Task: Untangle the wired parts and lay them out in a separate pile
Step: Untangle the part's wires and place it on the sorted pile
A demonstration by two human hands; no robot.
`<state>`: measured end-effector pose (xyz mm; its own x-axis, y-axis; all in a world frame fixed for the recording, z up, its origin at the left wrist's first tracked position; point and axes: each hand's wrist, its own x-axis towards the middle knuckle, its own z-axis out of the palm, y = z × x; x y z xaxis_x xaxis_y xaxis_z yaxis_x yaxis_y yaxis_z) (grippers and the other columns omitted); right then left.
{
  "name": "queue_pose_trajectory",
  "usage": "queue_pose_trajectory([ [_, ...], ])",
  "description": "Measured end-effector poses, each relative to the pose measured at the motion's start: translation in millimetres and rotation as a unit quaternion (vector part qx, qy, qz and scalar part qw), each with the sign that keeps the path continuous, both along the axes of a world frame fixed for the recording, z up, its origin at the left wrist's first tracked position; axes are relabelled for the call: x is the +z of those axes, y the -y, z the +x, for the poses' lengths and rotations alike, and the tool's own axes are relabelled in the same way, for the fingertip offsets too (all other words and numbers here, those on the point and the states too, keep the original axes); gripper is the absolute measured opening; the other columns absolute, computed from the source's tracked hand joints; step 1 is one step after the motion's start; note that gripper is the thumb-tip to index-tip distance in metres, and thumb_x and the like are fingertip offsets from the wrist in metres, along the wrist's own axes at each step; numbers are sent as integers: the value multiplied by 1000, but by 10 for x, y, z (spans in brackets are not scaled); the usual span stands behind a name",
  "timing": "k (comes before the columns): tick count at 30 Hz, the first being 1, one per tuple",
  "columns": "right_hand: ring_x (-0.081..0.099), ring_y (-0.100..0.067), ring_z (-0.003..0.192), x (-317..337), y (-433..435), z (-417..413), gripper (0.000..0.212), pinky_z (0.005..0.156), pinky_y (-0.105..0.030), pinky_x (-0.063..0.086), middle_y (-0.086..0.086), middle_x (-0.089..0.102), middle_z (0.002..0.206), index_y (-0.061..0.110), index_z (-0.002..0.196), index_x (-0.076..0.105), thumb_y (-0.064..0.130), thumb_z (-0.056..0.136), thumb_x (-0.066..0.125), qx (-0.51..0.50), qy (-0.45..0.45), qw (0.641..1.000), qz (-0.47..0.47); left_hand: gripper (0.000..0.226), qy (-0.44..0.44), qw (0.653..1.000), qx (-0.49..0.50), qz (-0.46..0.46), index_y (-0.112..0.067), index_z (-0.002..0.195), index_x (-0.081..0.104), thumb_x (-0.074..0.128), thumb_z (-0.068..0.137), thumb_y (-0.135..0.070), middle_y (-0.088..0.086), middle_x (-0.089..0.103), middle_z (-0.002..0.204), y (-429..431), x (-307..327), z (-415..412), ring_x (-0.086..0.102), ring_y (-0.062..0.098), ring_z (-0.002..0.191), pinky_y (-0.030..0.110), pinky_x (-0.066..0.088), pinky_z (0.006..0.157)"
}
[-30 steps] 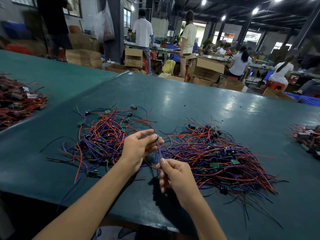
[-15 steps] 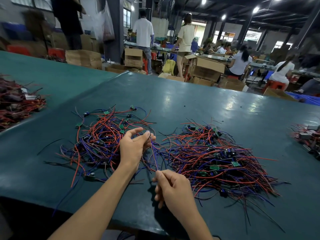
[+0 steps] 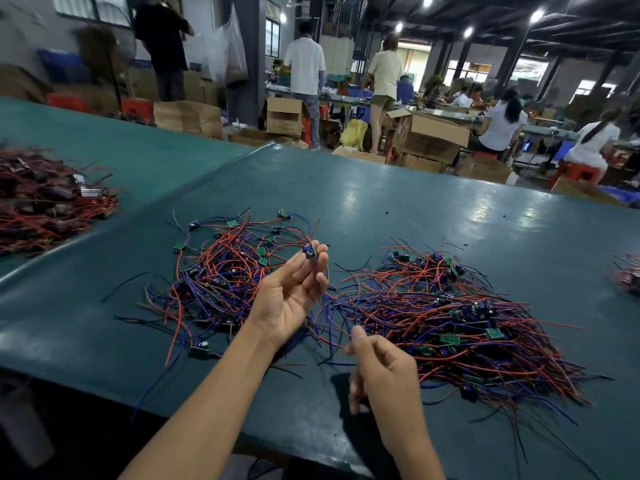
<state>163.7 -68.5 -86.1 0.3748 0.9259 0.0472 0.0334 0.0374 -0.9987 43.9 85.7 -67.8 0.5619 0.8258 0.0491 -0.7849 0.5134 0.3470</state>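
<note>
Wired part (image 3: 309, 252), small and blue, pinched at the fingertips of my left hand (image 3: 294, 296), palm up, over the right edge of the looser heap (image 3: 221, 271); its blue wire hangs past the fingers. Denser heap (image 3: 450, 317) lies to the right on the green table (image 3: 381, 202). My right hand (image 3: 384, 372) is blurred, fingers curled; I cannot tell whether it holds a wire.
</note>
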Motion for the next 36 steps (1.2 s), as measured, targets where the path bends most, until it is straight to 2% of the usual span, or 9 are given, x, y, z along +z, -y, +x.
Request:
queue_pose_trajectory([
  [2,36,-21,31,4,-12,20,51,36,-25,33,-7,38,42,8,64,54,43,99,57,-24,-71,997,-1,33,43,999,-24,-14,2,121,69,56,93,-8,9,73,115,1,-4,-39,73,16,91,24,56,64],
  [6,30,-18,34,-14,-42,44,47,34,-23,33,-4,27,47,8,68,52,41,101,55,-41,-144,989,5,43,118,991,-43,-38,7,129,62,57,88,-5,9,72,104,-2,-9,-113,71,14,81,27,57,65],
  [12,28,-18,33,-54,-51,51,45,36,-22,31,-6,30,44,10,62,55,34,100,58,-22,-115,993,4,44,129,989,-55,-43,11,128,61,55,86,-2,12,73,94,34,5,-125,74,19,80,46,60,85],
  [22,30,-20,32,-95,-33,108,48,37,-26,31,-12,33,45,2,68,54,38,99,60,-3,-87,996,1,47,158,983,-83,-50,10,133,57,54,88,-1,12,70,92,40,4,-137,72,21,77,48,58,91],
  [25,30,-21,32,-94,-31,105,48,37,-26,31,-12,33,45,1,69,55,38,99,60,-3,-83,997,2,43,123,990,-54,-42,9,125,64,67,83,0,11,72,93,48,27,-119,73,20,77,45,60,87],
  [27,32,-21,32,-94,-26,104,48,38,-26,31,-13,35,45,1,69,56,37,99,60,-4,-79,997,1,51,104,993,-41,-32,8,118,68,85,70,2,11,73,93,57,25,-94,74,20,76,41,62,82],
  [29,34,-22,32,-97,-23,104,47,38,-27,32,-12,38,45,1,69,57,37,99,60,-4,-77,997,2,57,77,996,-47,-11,4,112,72,95,61,-3,9,72,93,64,28,-69,74,18,76,35,63,78],
  [32,36,-22,33,-103,-22,109,46,38,-28,33,-11,39,45,2,70,59,38,99,60,-3,-76,997,1,50,50,996,-76,-1,1,100,74,98,58,-8,6,69,88,66,22,-47,71,14,74,30,63,70],
  [36,37,-21,33,-115,-34,104,46,39,-27,34,-8,40,43,5,68,60,39,99,59,-5,-72,997,0,47,63,991,-117,5,4,91,70,98,56,-12,6,63,76,58,23,-55,69,13,68,25,61,62],
])
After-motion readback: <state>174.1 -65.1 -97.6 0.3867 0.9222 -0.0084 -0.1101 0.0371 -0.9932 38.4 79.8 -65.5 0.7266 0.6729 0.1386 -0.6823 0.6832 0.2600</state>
